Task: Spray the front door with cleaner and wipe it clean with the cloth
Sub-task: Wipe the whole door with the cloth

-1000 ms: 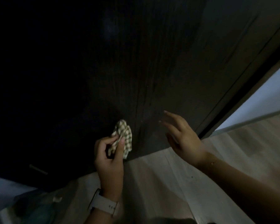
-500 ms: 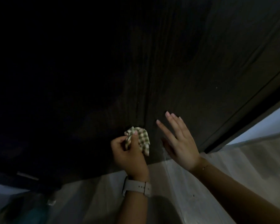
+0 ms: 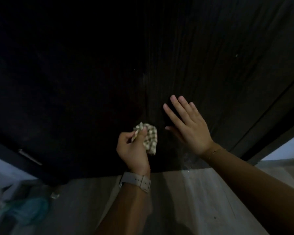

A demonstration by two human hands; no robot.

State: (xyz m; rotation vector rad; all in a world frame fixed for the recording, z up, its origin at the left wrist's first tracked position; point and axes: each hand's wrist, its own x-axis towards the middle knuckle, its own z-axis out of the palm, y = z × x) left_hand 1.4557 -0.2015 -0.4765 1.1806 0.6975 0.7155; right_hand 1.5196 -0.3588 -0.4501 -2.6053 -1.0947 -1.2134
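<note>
Evidently wiping is in hand; the crumpled checked cloth (image 3: 150,139) is gripped by left hand (image 3: 132,150) fingers low on the dark wood-grain door (image 3: 193,56); the right hand (image 3: 188,126) is spread open; firm strokes are judged next.

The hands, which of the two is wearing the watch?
The left hand, the one gripping the checked cloth, has the pale watch on its wrist. The right hand, fingers straight against the door, shows only a thin bracelet.

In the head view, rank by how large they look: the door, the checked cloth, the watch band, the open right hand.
1. door, by far
2. right hand
3. checked cloth and watch band: they look alike in size, and the left hand hides part of the cloth, so no ranking.
</note>
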